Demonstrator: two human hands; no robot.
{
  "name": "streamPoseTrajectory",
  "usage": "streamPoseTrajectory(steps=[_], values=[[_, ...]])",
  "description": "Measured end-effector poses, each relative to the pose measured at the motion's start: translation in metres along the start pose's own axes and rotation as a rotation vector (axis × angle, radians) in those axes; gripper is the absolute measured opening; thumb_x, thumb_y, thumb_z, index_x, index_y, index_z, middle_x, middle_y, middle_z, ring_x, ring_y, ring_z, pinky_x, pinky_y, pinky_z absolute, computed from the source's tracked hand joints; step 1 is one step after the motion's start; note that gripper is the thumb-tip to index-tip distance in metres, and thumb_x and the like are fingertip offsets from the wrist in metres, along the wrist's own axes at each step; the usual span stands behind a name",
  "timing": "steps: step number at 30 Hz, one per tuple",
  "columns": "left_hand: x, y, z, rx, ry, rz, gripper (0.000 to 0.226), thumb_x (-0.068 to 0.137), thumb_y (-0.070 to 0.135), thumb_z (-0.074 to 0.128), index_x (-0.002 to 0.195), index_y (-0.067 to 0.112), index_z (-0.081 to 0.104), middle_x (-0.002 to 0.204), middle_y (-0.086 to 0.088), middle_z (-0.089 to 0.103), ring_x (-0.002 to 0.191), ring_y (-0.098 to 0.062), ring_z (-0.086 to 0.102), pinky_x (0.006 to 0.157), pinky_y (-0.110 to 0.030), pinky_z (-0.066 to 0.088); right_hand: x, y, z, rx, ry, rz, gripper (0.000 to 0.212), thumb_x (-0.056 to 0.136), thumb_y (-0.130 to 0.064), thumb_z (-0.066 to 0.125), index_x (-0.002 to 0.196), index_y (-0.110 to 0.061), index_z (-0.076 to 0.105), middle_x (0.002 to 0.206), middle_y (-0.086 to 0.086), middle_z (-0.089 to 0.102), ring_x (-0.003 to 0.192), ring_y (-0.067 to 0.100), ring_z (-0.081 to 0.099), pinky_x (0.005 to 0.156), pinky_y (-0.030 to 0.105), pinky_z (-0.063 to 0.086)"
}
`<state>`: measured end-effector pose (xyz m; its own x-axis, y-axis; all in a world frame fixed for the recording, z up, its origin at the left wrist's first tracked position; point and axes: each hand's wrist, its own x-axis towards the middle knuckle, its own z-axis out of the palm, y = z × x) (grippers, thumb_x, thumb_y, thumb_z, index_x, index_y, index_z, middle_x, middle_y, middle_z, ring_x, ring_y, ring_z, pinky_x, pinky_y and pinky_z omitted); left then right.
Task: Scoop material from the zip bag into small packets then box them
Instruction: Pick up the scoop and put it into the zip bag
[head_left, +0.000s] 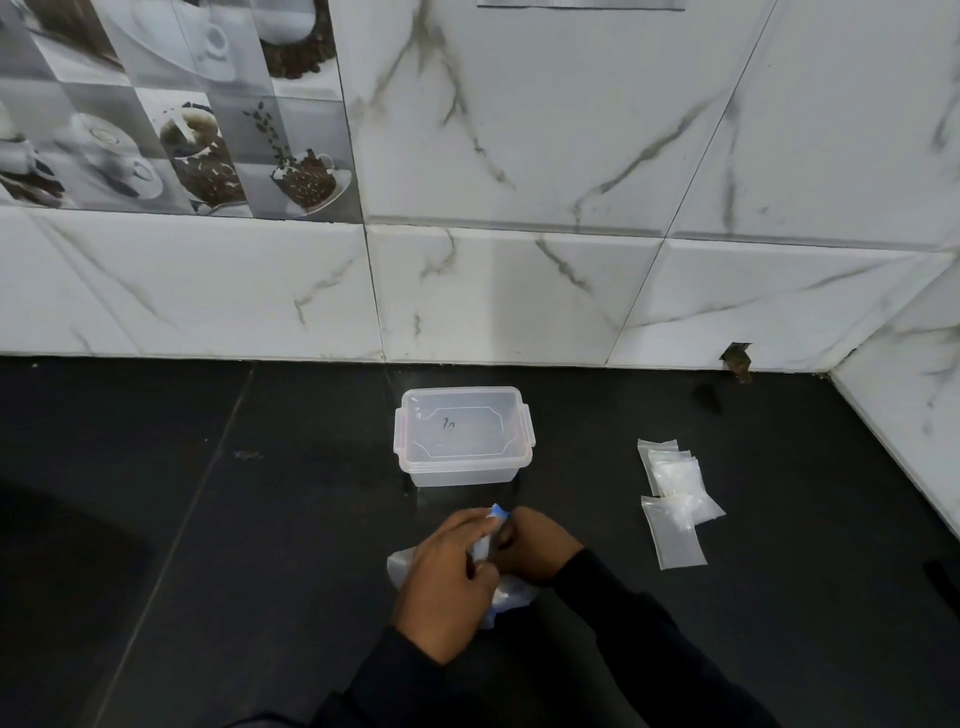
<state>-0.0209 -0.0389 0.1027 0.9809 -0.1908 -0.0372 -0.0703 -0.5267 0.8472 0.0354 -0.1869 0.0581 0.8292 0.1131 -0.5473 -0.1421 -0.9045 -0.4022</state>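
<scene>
A clear zip bag (511, 592) with a blue strip at its top lies on the dark counter, mostly hidden under my hands. My left hand (447, 582) and my right hand (537, 545) both pinch the bag's top edge, close together. Just beyond them stands a clear plastic box (465, 436) with its lid on. To the right lie several small clear packets (675, 493), some holding white material, in a loose overlapping pile.
The black counter (234, 493) ends at a white marble-tiled wall (519, 291) behind and on the right. A chipped gap shows at the wall's base (737, 361) at the back right.
</scene>
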Motion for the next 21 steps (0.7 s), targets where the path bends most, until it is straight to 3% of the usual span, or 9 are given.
streamPoseTrajectory(steps=[2,4,6,7,11,13,16,18,21], values=[[0.008,0.006,0.001,0.001,0.007,0.004,0.046,0.081,-0.002,0.058,0.12,0.02,0.068,0.124,0.017,0.058,0.114,0.003,0.055,0.094,0.001,0.036,0.001,0.002,0.0,0.037,0.013,0.001,0.024,0.082,-0.024,0.065,0.061,-0.02,0.054,0.066,-0.003,0.057,0.071,0.013,0.061,0.065,0.022,0.043],[0.017,0.007,-0.001,0.02,0.024,-0.018,0.042,0.083,0.002,0.06,0.119,0.02,0.069,0.123,0.014,0.06,0.111,0.003,0.056,0.091,0.0,0.038,0.001,0.002,-0.002,0.023,0.026,-0.02,0.009,0.084,-0.021,0.063,0.079,-0.014,0.065,0.083,0.005,0.068,0.085,0.019,0.067,0.074,0.027,0.05],[0.022,0.006,0.0,0.033,0.028,-0.036,0.041,0.083,0.002,0.061,0.119,0.02,0.069,0.123,0.012,0.062,0.108,0.004,0.056,0.088,0.004,0.035,-0.002,-0.002,-0.004,-0.028,-0.051,-0.054,0.015,0.089,-0.018,0.059,0.093,-0.007,0.068,0.098,0.012,0.071,0.095,0.024,0.067,0.083,0.031,0.051],[0.024,0.005,0.0,0.035,0.024,-0.041,0.04,0.083,0.002,0.062,0.118,0.019,0.07,0.123,0.011,0.063,0.107,0.003,0.056,0.088,0.003,0.035,-0.002,-0.002,-0.004,-0.003,-0.098,-0.067,0.015,0.09,-0.017,0.058,0.09,-0.007,0.069,0.097,0.013,0.071,0.094,0.024,0.066,0.084,0.031,0.05],[0.027,0.002,-0.003,0.042,-0.024,-0.082,0.036,0.085,0.004,0.061,0.117,0.018,0.07,0.121,0.01,0.063,0.107,-0.002,0.058,0.091,-0.01,0.042,0.001,0.01,-0.013,0.153,-0.121,-0.053,0.041,0.083,-0.018,0.066,0.044,-0.022,0.058,0.047,-0.008,0.055,0.048,0.0,0.049,0.061,0.019,0.042],[0.025,-0.003,-0.006,0.069,-0.038,-0.106,0.037,0.083,0.004,0.062,0.116,0.019,0.07,0.118,0.01,0.063,0.107,-0.004,0.058,0.086,-0.008,0.041,0.003,0.017,-0.02,0.161,-0.084,-0.067,0.034,0.08,-0.022,0.07,0.046,-0.022,0.064,0.042,-0.008,0.051,0.043,0.001,0.045,0.055,0.015,0.037],[0.02,-0.013,-0.012,0.12,0.008,-0.086,0.04,0.075,0.002,0.066,0.112,0.018,0.072,0.11,0.012,0.061,0.101,-0.004,0.059,0.082,0.001,0.033,0.003,0.018,-0.028,0.158,-0.056,-0.161,0.019,0.078,-0.025,0.068,0.065,-0.013,0.074,0.058,-0.002,0.058,0.055,0.003,0.048,0.06,0.019,0.04],[0.017,-0.018,-0.013,0.148,0.033,-0.078,0.042,0.072,0.001,0.066,0.109,0.019,0.073,0.102,0.014,0.058,0.092,0.0,0.055,0.077,0.005,0.032,0.005,0.018,-0.031,0.142,-0.024,-0.186,0.015,0.077,-0.027,0.067,0.074,-0.017,0.078,0.083,-0.004,0.063,0.074,0.003,0.057,0.07,0.017,0.043],[0.015,-0.024,-0.008,0.184,0.025,-0.095,0.042,0.071,0.0,0.064,0.107,0.02,0.073,0.1,0.012,0.056,0.087,-0.002,0.055,0.075,0.006,0.031,0.007,0.013,-0.025,0.053,0.025,-0.164,0.016,0.078,-0.033,0.066,0.085,-0.023,0.077,0.11,0.0,0.057,0.105,0.022,0.057,0.089,0.028,0.048]])
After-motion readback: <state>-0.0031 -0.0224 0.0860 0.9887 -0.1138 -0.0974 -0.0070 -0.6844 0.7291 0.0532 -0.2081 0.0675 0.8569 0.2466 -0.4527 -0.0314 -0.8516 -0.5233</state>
